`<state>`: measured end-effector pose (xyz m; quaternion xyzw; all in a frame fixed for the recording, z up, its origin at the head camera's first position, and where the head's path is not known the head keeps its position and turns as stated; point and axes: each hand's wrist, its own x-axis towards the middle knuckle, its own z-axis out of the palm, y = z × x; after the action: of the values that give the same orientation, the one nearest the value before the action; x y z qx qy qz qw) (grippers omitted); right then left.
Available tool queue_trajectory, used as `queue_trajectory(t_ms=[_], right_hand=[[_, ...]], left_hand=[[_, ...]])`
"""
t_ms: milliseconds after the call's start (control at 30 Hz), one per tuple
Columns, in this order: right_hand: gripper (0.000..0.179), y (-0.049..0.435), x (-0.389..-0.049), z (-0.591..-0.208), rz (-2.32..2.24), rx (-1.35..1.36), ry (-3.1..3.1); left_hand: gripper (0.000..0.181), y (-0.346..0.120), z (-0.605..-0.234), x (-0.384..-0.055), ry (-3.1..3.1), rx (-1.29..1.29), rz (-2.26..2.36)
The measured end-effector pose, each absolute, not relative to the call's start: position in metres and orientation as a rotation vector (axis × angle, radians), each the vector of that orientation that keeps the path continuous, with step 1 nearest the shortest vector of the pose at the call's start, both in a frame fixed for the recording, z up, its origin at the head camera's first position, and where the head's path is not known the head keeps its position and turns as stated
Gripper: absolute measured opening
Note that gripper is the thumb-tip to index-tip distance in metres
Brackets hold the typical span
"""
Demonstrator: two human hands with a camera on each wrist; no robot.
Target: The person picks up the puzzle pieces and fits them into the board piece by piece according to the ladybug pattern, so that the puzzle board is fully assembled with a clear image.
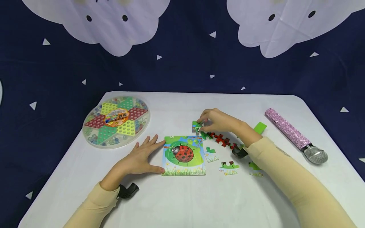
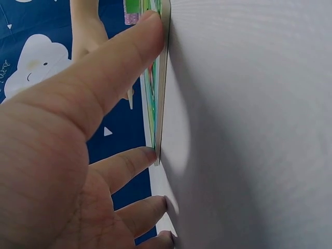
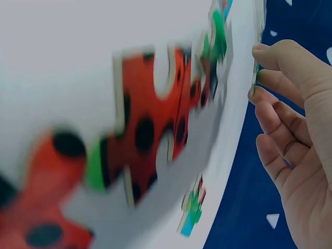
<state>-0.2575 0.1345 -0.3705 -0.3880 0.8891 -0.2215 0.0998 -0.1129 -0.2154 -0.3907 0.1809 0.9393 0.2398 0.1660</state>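
A square ladybug puzzle board (image 1: 183,155) lies flat on the white table. My left hand (image 1: 141,158) is spread at its left side, with the thumb at the lower left corner and the index fingertip at the upper left. In the left wrist view these fingers (image 2: 124,57) touch the board's edge. Above the board's upper right corner, my right hand (image 1: 215,120) pinches a green and blue puzzle piece (image 1: 196,127) between thumb and fingers. The right wrist view shows this piece edge-on, a thin strip (image 3: 256,72). Red spotted puzzle pieces (image 1: 222,140) lie under the right wrist.
Grass-patterned pieces (image 1: 229,168) lie right of the board, some partly behind the right sleeve (image 1: 282,167). A green piece (image 1: 260,127) is beyond that forearm. A pink glitter microphone (image 1: 288,128) lies far right. A round Chinese checkers set (image 1: 117,122) sits at the back left.
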Motion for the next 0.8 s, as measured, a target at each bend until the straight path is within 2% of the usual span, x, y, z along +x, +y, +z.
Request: queue_trajectory(t_ms=[800], right_hand=[[0.033,0.090,-0.218,-0.381,-0.635,-1.382,2.517]], left_hand=[[0.110,-0.215,-0.391,-0.113,2.683,0.520,0.686]])
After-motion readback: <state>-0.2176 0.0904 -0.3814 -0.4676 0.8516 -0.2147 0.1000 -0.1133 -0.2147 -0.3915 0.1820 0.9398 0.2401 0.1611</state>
